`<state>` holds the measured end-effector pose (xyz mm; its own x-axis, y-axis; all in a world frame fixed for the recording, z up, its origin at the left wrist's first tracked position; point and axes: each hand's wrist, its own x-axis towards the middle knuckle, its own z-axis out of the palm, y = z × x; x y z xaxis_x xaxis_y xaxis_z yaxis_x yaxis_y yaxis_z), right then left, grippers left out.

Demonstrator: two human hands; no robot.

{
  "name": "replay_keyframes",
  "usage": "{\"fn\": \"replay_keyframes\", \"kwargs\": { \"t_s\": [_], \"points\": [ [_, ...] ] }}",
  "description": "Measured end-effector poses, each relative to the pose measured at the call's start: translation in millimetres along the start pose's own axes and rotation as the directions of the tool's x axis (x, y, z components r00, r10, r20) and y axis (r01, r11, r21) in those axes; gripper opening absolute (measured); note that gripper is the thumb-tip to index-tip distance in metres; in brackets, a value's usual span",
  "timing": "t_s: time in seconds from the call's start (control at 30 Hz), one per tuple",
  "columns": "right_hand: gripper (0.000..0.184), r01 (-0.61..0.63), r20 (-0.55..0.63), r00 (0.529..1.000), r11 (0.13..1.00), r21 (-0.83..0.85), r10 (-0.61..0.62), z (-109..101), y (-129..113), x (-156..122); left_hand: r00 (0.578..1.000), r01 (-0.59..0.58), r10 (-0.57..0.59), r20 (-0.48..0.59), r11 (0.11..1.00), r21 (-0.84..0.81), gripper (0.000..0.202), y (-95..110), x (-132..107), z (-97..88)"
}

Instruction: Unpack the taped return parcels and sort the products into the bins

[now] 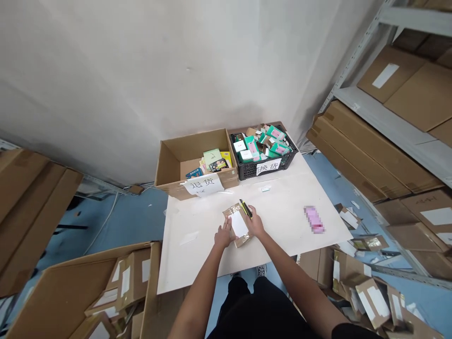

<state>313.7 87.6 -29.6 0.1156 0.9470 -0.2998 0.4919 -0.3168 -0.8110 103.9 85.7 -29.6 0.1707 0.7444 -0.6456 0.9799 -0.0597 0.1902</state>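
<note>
A small brown cardboard parcel with a white label and shiny tape lies on the white-topped table in front of me. My left hand rests on the parcel's left side, its fingers spread over the cardboard and the label's edge. In my right hand is a yellow-and-black box cutter, held over the parcel's upper right side. Whether its blade is out or touches the tape cannot be made out.
Behind the parcel stand an open carton with small packs and a black crate of green-and-white boxes. A blurred pink item lies at the table's right. Parcels fill a big carton at left; shelving rises at right.
</note>
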Motion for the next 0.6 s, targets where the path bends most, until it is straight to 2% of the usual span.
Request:
{"fn": "replay_keyframes", "kwargs": {
  "t_s": [0.07,0.1,0.2,0.3,0.4,0.5,0.6],
  "points": [
    [0.054,0.094,0.06,0.995,0.982,-0.164,-0.085,15,-25,-9,1.0,-0.012,0.012,-0.023,1.0,-0.023,0.113,1,-2,0.9],
    [0.054,0.109,0.092,0.992,0.964,-0.243,-0.089,22,-34,-11,0.999,-0.017,0.016,-0.037,0.999,-0.031,0.114,1,-3,1.4],
    [0.052,0.057,0.139,0.99,0.9,-0.431,0.004,38,-51,-14,0.997,-0.024,0.02,-0.078,0.998,-0.051,0.114,-1,-5,3.0],
    [0.057,0.009,0.136,0.987,0.827,-0.563,0.081,47,-57,-18,0.994,-0.034,0.027,-0.101,0.997,-0.071,0.114,-3,-6,3.7],
    [0.072,-0.023,0.133,0.98,0.758,-0.652,0.145,48,-61,-27,0.993,-0.057,0.047,-0.105,0.994,-0.097,0.115,-5,-6,3.2],
    [0.085,-0.012,0.165,0.971,0.724,-0.69,0.173,40,-65,-40,0.991,-0.085,0.072,-0.111,0.99,-0.116,0.114,-7,-6,1.9],
    [0.075,0.031,0.226,0.957,0.713,-0.7,0.181,25,-68,-55,0.99,-0.1,0.087,-0.109,0.988,-0.121,0.114,-9,-6,0.1]
  ]
}}
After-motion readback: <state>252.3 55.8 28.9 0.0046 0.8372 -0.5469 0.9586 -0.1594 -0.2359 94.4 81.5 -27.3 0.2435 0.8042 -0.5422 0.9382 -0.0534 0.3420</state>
